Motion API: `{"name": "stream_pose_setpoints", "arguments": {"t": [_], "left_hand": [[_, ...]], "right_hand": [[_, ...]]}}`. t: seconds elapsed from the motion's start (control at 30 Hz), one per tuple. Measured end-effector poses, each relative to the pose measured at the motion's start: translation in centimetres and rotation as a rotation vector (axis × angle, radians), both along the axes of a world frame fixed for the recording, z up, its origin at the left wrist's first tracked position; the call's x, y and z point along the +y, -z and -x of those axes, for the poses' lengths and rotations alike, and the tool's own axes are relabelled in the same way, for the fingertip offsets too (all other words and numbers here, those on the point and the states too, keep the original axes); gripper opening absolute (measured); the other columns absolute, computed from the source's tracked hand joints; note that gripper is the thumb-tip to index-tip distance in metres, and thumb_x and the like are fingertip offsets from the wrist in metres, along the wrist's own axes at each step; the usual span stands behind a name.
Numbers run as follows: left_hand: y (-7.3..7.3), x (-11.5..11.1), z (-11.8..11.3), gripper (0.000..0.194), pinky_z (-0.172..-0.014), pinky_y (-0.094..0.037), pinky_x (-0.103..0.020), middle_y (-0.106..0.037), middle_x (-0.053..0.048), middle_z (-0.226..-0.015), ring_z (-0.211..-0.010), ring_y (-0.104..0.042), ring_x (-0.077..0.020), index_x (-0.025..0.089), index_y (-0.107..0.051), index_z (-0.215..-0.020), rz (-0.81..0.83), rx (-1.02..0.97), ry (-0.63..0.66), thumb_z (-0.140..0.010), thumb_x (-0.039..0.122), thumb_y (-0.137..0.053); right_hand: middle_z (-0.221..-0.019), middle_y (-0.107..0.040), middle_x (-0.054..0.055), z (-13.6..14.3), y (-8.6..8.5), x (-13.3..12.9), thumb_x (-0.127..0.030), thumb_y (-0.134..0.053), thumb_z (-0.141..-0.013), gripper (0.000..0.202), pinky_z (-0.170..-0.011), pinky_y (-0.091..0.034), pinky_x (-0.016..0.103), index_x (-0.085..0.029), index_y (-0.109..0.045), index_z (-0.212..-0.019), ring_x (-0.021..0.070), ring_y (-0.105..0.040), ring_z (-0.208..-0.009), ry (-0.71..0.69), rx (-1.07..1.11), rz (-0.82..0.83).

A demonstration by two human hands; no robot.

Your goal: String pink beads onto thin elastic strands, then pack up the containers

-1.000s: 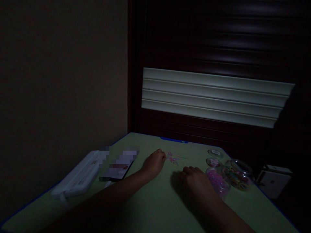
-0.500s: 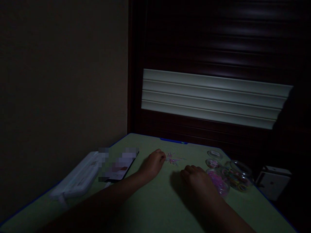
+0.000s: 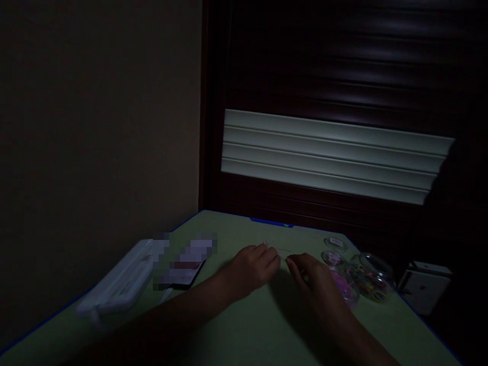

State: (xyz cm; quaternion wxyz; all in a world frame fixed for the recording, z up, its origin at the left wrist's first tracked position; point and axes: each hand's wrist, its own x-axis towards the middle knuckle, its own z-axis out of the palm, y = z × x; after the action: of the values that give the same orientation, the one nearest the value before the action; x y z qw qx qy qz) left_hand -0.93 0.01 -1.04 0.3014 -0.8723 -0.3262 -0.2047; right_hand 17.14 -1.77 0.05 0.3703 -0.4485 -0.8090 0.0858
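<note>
Over the light green table top, my left hand (image 3: 253, 269) is closed with its fingers curled, its back toward me. What it grips is hidden. To its right my right hand (image 3: 318, 282) makes a pinch, thumb and forefinger together, the fingertips close to the left hand's. A thin pale strand (image 3: 284, 250) shows by the fingertips; in this dim light I cannot tell whether either hand holds it. Beside my right hand stands a clear container with pink contents (image 3: 345, 285), partly covered by that hand.
A clear jar of colourful bands (image 3: 371, 282) stands at the table's right edge, with a clear lid (image 3: 336, 244) and a small round pinkish piece (image 3: 332, 258) behind. At left lie a white power strip (image 3: 118, 279) and a phone-like device (image 3: 188, 274). A white box (image 3: 425, 287) is beyond the right edge.
My left hand has moved right and turned its back toward me, covering the place of the colourful strands. My right hand has lifted and turned into a pinch beside it.
</note>
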Motion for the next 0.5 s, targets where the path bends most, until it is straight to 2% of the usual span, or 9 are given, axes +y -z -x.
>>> {"name": "stream_pose_setpoints", "arguments": {"t": [0.07, 0.2, 0.5], "left_hand": [[-0.19, -0.18, 0.12, 0.014, -0.064, -0.043, -0.030, -0.057, -0.005, -0.089, -0.079, -0.053, -0.0182, 0.015, -0.051, -0.098, -0.138, 0.098, 0.035, -0.088, 0.013, -0.040], [-0.48, -0.43, 0.15, 0.014, -0.060, -0.043, -0.028, -0.057, -0.004, -0.087, -0.073, -0.053, -0.0160, 0.015, -0.051, -0.097, -0.254, 0.112, 0.054, -0.089, 0.014, -0.040], [-0.12, -0.33, 0.24, 0.015, -0.058, -0.041, -0.028, -0.058, -0.005, -0.089, -0.073, -0.053, -0.0153, 0.014, -0.050, -0.099, -0.296, 0.149, 0.064, -0.088, 0.014, -0.041]], "right_hand": [[-0.083, -0.062, 0.006, -0.06, 0.06, 0.14, -0.025, -0.040, -0.088, 0.024, -0.066, -0.042, 0.024, -0.017, -0.063, -0.091, 0.0152, -0.058, -0.074, -0.024, 0.060, -0.006], [-0.083, -0.062, 0.007, -0.23, 0.12, 0.11, -0.023, -0.043, -0.086, 0.022, -0.066, -0.042, 0.025, -0.017, -0.062, -0.095, 0.0160, -0.058, -0.074, -0.054, 0.048, -0.015], [-0.076, -0.060, 0.003, -0.45, 0.12, 0.01, -0.013, -0.045, -0.084, 0.018, -0.064, -0.040, 0.023, -0.017, -0.062, -0.080, 0.0135, -0.056, -0.069, -0.034, -0.001, -0.028]]}}
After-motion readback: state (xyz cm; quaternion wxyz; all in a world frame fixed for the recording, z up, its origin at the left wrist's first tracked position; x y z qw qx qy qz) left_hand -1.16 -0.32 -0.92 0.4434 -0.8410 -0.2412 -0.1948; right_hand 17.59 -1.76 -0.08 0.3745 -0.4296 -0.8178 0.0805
